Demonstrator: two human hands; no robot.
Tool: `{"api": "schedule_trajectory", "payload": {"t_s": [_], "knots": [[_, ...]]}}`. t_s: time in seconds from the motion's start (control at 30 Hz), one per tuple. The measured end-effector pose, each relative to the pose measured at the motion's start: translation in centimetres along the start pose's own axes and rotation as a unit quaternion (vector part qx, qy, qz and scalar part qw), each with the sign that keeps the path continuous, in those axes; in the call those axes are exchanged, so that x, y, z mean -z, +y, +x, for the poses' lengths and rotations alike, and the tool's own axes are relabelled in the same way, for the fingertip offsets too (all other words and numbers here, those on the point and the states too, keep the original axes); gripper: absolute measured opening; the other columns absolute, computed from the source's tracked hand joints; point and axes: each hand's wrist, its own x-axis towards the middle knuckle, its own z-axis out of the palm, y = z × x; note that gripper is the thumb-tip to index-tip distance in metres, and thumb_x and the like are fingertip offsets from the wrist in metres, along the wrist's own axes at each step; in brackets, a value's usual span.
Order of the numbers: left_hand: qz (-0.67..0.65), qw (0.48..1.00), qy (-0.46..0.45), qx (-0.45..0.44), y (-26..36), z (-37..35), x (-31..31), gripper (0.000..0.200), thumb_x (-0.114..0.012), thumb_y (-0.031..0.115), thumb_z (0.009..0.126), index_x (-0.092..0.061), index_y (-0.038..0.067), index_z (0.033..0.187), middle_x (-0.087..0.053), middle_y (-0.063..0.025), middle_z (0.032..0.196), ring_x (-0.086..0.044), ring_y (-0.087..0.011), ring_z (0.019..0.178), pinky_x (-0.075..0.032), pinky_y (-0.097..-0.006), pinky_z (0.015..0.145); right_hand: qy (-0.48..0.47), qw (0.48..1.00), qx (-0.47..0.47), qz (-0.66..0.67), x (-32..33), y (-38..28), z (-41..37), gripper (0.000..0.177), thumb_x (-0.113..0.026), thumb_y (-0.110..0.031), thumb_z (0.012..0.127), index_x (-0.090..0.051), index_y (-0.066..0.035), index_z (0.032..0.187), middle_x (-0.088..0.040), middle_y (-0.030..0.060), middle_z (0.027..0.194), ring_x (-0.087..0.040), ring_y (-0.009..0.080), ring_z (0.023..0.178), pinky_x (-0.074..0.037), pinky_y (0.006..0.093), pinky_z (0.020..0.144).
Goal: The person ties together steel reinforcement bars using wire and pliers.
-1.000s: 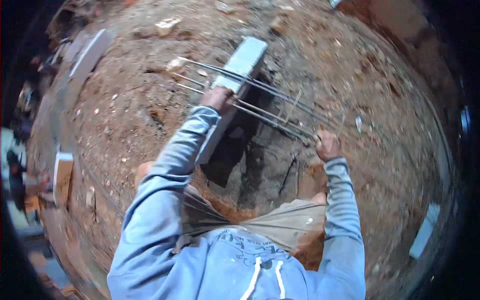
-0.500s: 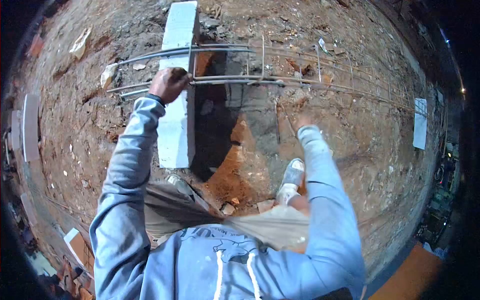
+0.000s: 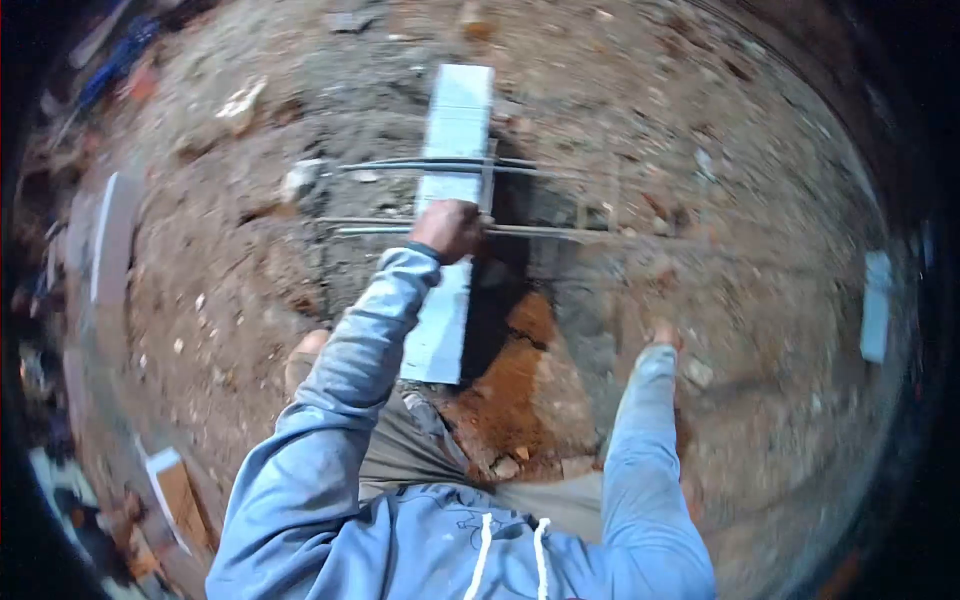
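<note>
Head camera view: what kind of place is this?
Probably a building site, outdoors on bare earth. The left hand grips steel rods that lie across a pale block and a dug pit, with rubble scattered about.

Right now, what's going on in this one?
A person bends over a dug pit in bare earth. Their left hand is closed around the near bars of a long rebar cage, which lies across a white block at the pit's edge. The right hand reaches down toward the ground, apart from the cage. Blur hides whether it holds anything.
</note>
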Motion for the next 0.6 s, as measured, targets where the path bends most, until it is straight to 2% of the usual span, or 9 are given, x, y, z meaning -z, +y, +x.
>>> {"api": "schedule_trajectory", "payload": {"t_s": [0.07, 0.13, 0.2, 0.27, 0.37, 0.47, 0.53, 0.57, 0.6], "knots": [[-0.045, 0.996, -0.068, 0.026, 0.7, 0.5, 1.3, 0.034, -0.058, 0.037, 0.078, -0.065, 0.003, 0.078, -0.062, -0.0191, 0.079, -0.060, -0.0354, 0.077, -0.046, -0.0441, 0.069, -0.076, 0.954, -0.067, 0.283, 7.2, 0.8, 0.1, 0.020, -0.052, -0.004, 0.071, -0.049, -0.009, 0.090, -0.047, 0.0025, 0.059, -0.041, 0.0172, 0.042, -0.031, 0.0326, 0.036], [-0.056, 0.998, -0.035, -0.025, -1.7, 1.5, -0.3, 0.037, -0.058, 0.038, 0.081, -0.065, 0.002, 0.076, -0.062, -0.0156, 0.066, -0.062, -0.0291, 0.063, -0.046, -0.0388, 0.058, -0.122, 0.883, -0.100, 0.442, 14.9, -3.4, -6.6, 0.019, -0.051, -0.003, 0.073, -0.051, -0.010, 0.091, -0.043, 0.0001, 0.057, -0.037, 0.0131, 0.041, -0.029, 0.0288, 0.035], [-0.007, 0.999, -0.012, -0.038, -1.2, 1.3, -0.2, 0.035, -0.059, 0.036, 0.080, -0.066, 0.002, 0.079, -0.063, -0.0155, 0.067, -0.063, -0.0290, 0.064, -0.048, -0.0372, 0.059, -0.169, 0.811, -0.017, 0.560, 23.5, -7.6, -15.7, 0.023, -0.047, -0.003, 0.075, -0.049, -0.010, 0.097, -0.036, -0.0030, 0.056, -0.030, 0.0077, 0.040, -0.026, 0.0231, 0.032], [-0.034, 0.999, -0.039, 0.000, -1.3, 1.3, -0.1, 0.035, -0.061, 0.037, 0.078, -0.066, 0.002, 0.082, -0.064, -0.0167, 0.073, -0.063, -0.0308, 0.071, -0.048, -0.0396, 0.065, 0.044, 0.840, 0.095, 0.532, 28.0, -12.6, -27.6, 0.019, -0.049, -0.009, 0.081, -0.053, -0.007, 0.100, -0.040, -0.0039, 0.059, -0.033, 0.0060, 0.040, -0.025, 0.0212, 0.032], [-0.032, 0.999, -0.042, -0.008, -0.6, 0.8, 1.3, 0.036, -0.061, 0.040, 0.077, -0.065, 0.005, 0.080, -0.063, -0.0185, 0.077, -0.061, -0.0339, 0.075, -0.047, -0.0428, 0.068, 0.041, 0.938, 0.260, 0.224, 30.2, -16.2, -39.9, 0.022, -0.042, -0.018, 0.090, -0.055, -0.005, 0.101, -0.046, -0.0019, 0.061, -0.034, 0.0058, 0.037, -0.026, 0.0210, 0.031], [-0.036, 0.999, -0.035, -0.020, -1.2, 1.0, 0.6, 0.036, -0.059, 0.042, 0.078, -0.066, 0.007, 0.077, -0.062, -0.0174, 0.076, -0.060, -0.0355, 0.074, -0.046, -0.0456, 0.067, -0.039, 0.950, 0.309, 0.024, 26.1, -15.8, -48.0, 0.021, -0.041, -0.016, 0.089, -0.056, -0.005, 0.099, -0.049, 0.0005, 0.063, -0.041, 0.0053, 0.043, -0.031, 0.0207, 0.038], [-0.010, 0.999, -0.037, -0.034, -1.6, 1.2, 0.2, 0.035, -0.059, 0.041, 0.078, -0.066, 0.007, 0.079, -0.062, -0.0170, 0.076, -0.060, -0.0356, 0.074, -0.047, -0.0444, 0.068, 0.055, 0.795, 0.588, -0.139, 19.6, -13.4, -49.0, 0.020, -0.042, -0.013, 0.087, -0.058, -0.004, 0.095, -0.053, 0.0062, 0.066, -0.051, 0.0094, 0.057, -0.040, 0.0228, 0.050], [-0.018, 0.999, -0.029, -0.038, -2.1, 1.1, -0.3, 0.034, -0.060, 0.041, 0.078, -0.067, 0.007, 0.081, -0.062, -0.0172, 0.077, -0.060, -0.0356, 0.075, -0.047, -0.0438, 0.069, -0.071, 0.927, 0.359, -0.087, 16.7, -13.0, -51.0, 0.020, -0.042, -0.012, 0.086, -0.060, -0.004, 0.089, -0.058, 0.0140, 0.074, -0.058, 0.0151, 0.074, -0.044, 0.0267, 0.065], [-0.028, 0.999, -0.015, -0.041, -2.6, 1.5, -0.7, 0.034, -0.060, 0.041, 0.078, -0.067, 0.007, 0.083, -0.063, -0.0174, 0.078, -0.060, -0.0356, 0.077, -0.047, -0.0432, 0.069, -0.090, 0.903, 0.407, -0.099, 13.7, -10.7, -48.5, 0.020, -0.042, -0.012, 0.086, -0.060, -0.003, 0.090, -0.058, 0.0139, 0.070, -0.058, 0.0172, 0.067, -0.045, 0.0285, 0.061]]}}
